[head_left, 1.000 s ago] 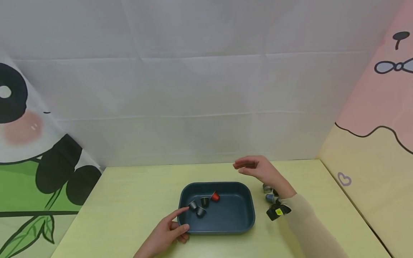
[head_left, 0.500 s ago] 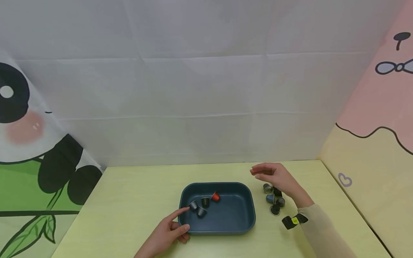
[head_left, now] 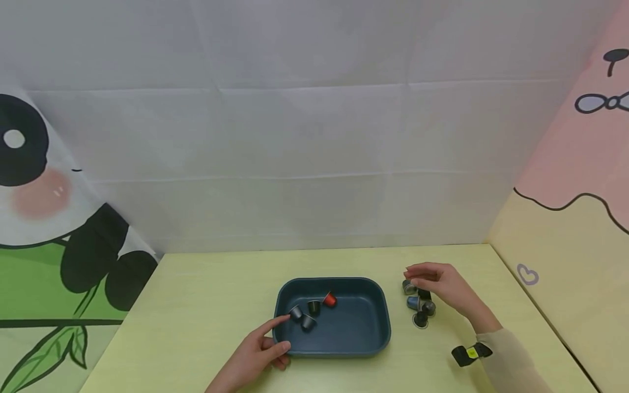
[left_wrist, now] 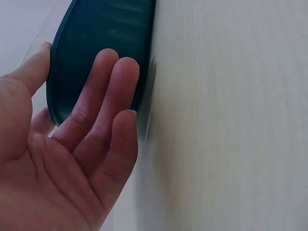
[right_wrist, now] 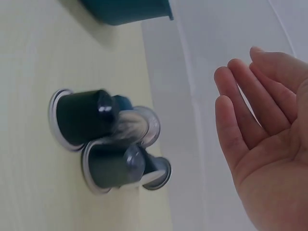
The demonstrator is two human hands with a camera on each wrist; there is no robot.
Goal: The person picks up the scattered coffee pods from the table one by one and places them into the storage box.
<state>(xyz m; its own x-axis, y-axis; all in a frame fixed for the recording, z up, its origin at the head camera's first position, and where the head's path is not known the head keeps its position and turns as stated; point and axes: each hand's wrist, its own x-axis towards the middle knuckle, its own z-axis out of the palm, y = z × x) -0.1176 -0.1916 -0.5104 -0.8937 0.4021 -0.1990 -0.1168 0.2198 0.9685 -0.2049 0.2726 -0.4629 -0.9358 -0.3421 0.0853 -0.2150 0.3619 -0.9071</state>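
My left hand [head_left: 255, 349] is at the left end of a dark teal tray [head_left: 344, 349], index finger and thumb touching its rim. In the left wrist view the other fingers [left_wrist: 103, 91] lie loosely bent along the tray's outer wall. Inside the tray are a red coffee capsule [head_left: 330, 299], a black capsule [head_left: 314, 308] and two grey capsules [head_left: 308, 322]. My right hand [head_left: 444, 286] holds nothing and hovers over the far side of a loose capsule cluster, fingers slightly bent. Dark green capsules [right_wrist: 79, 118] in that cluster stand out in the right wrist view.
Right of the tray, the cluster includes a blue capsule [head_left: 413, 303], a dark capsule [head_left: 420, 319] and a silver-grey one [head_left: 409, 287]. A pale yellow table [head_left: 211, 295] carries everything. A white cloth [head_left: 304, 136] hangs behind; patterned panels [head_left: 565, 256] border the sides.
My right hand has moved right and toward me, from beyond the tray's far right corner to over the loose capsules, uncovering most of them. The left hand stays at the tray.
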